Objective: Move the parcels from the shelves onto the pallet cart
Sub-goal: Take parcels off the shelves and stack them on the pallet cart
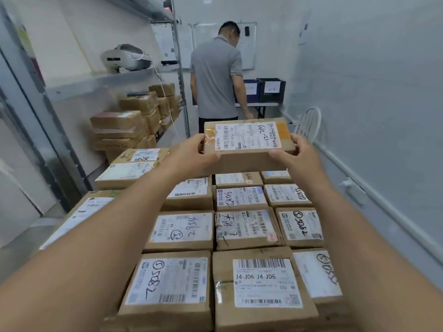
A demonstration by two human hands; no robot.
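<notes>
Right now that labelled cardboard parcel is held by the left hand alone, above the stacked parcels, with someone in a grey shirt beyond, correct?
Not quite: the head view shows both hands holding the labelled cardboard parcel, the left hand at its left end, the right hand at its right. It is above the stacked parcels, a person in a grey shirt beyond.

This is looking like a courier's parcel storeroom: the left hand and right hand are gripping a barcoded parcel, labelled cardboard cartons are lying in tight rows below them, more boxes are sitting stacked on metal shelving left of the left hand
</notes>
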